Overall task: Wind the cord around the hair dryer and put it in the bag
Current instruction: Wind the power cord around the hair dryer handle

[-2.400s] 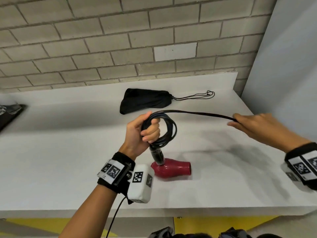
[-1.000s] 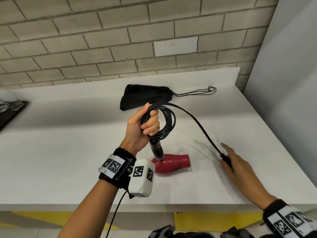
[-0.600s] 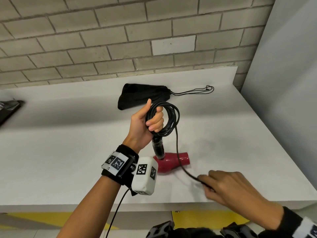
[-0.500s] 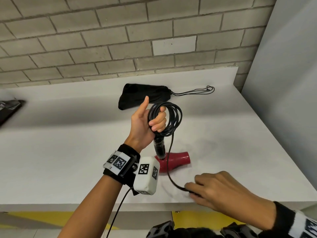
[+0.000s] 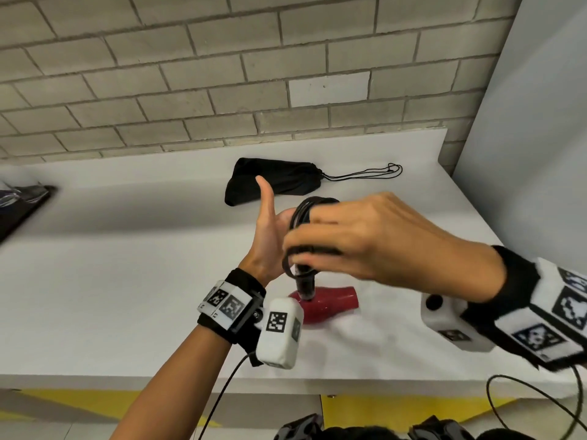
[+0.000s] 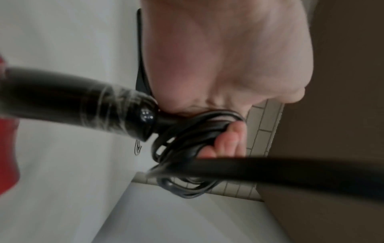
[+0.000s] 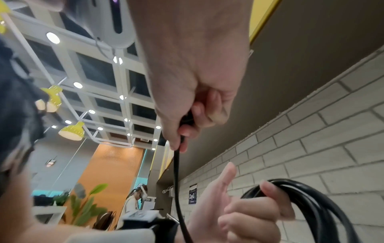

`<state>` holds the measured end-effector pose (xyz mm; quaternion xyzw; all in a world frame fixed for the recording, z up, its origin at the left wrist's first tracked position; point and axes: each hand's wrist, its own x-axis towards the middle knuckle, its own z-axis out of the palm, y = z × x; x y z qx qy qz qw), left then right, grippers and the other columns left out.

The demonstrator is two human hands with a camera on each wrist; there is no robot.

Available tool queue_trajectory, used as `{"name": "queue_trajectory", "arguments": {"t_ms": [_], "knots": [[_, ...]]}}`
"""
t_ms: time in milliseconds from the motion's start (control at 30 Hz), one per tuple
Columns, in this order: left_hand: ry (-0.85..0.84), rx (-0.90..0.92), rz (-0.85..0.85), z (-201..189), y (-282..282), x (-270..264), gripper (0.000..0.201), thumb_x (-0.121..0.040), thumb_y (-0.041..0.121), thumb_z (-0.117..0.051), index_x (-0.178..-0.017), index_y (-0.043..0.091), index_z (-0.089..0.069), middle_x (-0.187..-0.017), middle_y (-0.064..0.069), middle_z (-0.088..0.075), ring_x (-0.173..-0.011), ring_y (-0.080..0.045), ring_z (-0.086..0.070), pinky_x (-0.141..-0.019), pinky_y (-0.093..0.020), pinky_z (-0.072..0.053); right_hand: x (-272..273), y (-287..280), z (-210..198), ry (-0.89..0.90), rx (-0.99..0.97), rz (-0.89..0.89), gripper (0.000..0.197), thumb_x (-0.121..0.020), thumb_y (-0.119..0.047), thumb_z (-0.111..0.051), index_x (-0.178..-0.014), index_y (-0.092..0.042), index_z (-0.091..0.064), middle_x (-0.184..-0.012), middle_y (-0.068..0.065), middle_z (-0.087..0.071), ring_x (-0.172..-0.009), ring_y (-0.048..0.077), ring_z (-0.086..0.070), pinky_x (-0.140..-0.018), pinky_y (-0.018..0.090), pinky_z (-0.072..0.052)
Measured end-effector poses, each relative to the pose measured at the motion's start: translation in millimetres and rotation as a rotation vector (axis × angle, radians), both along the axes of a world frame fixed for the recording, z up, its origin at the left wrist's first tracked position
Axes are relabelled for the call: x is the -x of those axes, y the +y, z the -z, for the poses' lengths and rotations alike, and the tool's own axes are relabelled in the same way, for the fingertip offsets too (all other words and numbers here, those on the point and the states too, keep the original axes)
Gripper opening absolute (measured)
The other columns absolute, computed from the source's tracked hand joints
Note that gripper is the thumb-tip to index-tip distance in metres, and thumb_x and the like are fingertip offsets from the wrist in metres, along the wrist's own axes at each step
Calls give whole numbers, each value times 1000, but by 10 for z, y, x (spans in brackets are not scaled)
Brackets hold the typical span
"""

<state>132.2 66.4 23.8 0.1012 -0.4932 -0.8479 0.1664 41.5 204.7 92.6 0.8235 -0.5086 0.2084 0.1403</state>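
Note:
The red hair dryer (image 5: 330, 304) rests with its body on the white table (image 5: 127, 296), its black handle (image 6: 72, 102) pointing up. My left hand (image 5: 273, 236) is at the handle's top with its thumb raised; its fingers (image 6: 228, 141) are curled through several loops of the black cord (image 6: 187, 156). My right hand (image 5: 365, 246) is right over those loops and hides most of them. It pinches the cord's free end (image 7: 187, 125), which runs down to the loops (image 7: 311, 205). The black drawstring bag (image 5: 273, 182) lies flat behind both hands.
The bag's drawstring (image 5: 365, 174) trails right towards the grey side wall (image 5: 524, 154). A brick wall (image 5: 222, 74) backs the table. A dark object (image 5: 22, 201) sits at the far left edge. The table's front edge (image 5: 127, 381) is close to me.
My right hand has risen from the table's front with the cord end and now sits over the loops at my left hand. My left thumb has lifted. The dryer stays put.

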Motion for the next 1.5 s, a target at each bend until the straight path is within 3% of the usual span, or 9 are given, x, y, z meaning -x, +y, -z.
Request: {"name": "queue_trajectory", "arguments": {"t_ms": [67, 167, 300, 533, 633, 800, 966, 1166, 1500], "knots": [[39, 8, 18, 7, 47, 61, 90, -73, 85, -11, -56, 15, -64, -61, -7, -43, -66, -19, -41, -68, -37, -30, 30, -106, -45, -65, 23, 35, 26, -89, -36, -52, -100, -21, -71, -70, -5, -61, -54, 15, -54, -45, 24, -33], [67, 45, 32, 32, 87, 125, 87, -72, 85, -8, -65, 15, -59, -58, -6, -26, -57, -23, -21, -53, -35, -18, 92, -258, -14, -160, 1, 117, 28, -89, -39, -50, -104, -26, -69, -69, -12, -53, -57, 10, -46, -49, 21, -32], [81, 35, 140, 47, 108, 132, 96, -70, 85, 0, -76, 10, -59, -47, -1, -32, -44, -17, -23, -44, -28, -25, 203, -373, 57, -320, -70, 180, 31, -89, -47, -46, -105, -30, -67, -80, -2, -68, -72, 17, -62, -62, 40, -50], [25, 167, 234, 71, 49, 65, 92, -67, 86, -11, -81, 5, -53, -45, 4, -28, -39, -12, -28, -47, -24, -30, 543, -385, 109, -422, 0, 246, 27, -88, -41, -55, -99, -22, -70, -79, -1, -69, -68, 15, -60, -65, 39, -49], [13, 260, 243, 70, 87, 42, 59, -85, 66, -36, -79, 10, -54, -42, 13, -30, -34, -5, -27, -43, -20, -25, 701, -383, 164, -344, -38, 234, 32, -89, -44, -50, -104, -23, -69, -88, 0, -60, -73, 12, -54, -68, 30, -46], [-41, 333, 217, 67, 143, 10, 38, -97, 35, -35, -70, 14, -50, -40, 16, -26, -31, -2, -24, -37, -16, -23, 868, -422, 413, -182, -82, 300, 29, -90, -42, -48, -101, -25, -68, -102, 2, -51, -95, 17, -43, -83, 23, -29], [-5, 334, 219, 83, 108, -14, 39, -83, 39, -66, -61, 16, -43, -41, 14, -28, -30, -2, -27, -36, -15, -25, 736, -385, 629, -698, -339, 332, 19, -89, -23, -61, -104, -20, -71, -93, 7, -63, -82, 12, -59, -74, 6, -39], [-48, 385, 188, 61, 106, -7, 34, -86, 12, -54, -54, 20, -58, -38, 15, -29, -29, -3, -26, -36, -20, -19, 621, -331, 646, -1083, -593, 150, 16, -95, -10, -51, -98, -2, -64, -86, 12, -68, -72, 22, -68, -69, 24, -55], [-29, 385, 144, 81, 106, -14, 38, -87, 15, -55, -51, 25, -46, -39, 14, -28, -30, -5, -30, -39, -19, -24, 567, -316, 541, -1309, -797, 211, 28, -96, -23, -49, -88, -6, -68, -68, 1, -67, -65, 12, -64, -67, 21, -51]]}}
